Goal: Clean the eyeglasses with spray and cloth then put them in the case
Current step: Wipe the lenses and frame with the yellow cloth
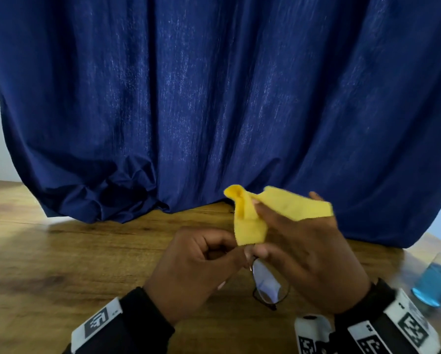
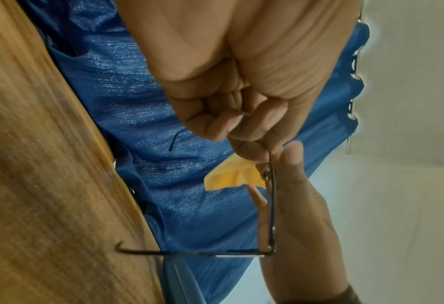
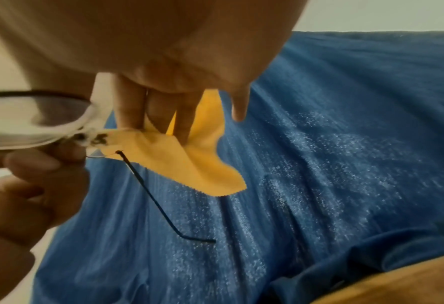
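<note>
A dark blue curtain (image 1: 214,98) hangs behind our wooden desk (image 1: 61,264). Above the desk, just in front of the curtain, we hold the eyeglasses (image 1: 269,282): our left hand (image 1: 196,267) has its fingers (image 2: 210,123) curled, pinching the frame near the bridge. Our right hand (image 1: 308,254) pinches the yellow cloth (image 1: 250,226) at one lens, its other fingers loosely straight. Right of the eyeglasses, a bottle of blue liquid (image 1: 436,279) stands on the desk
</note>
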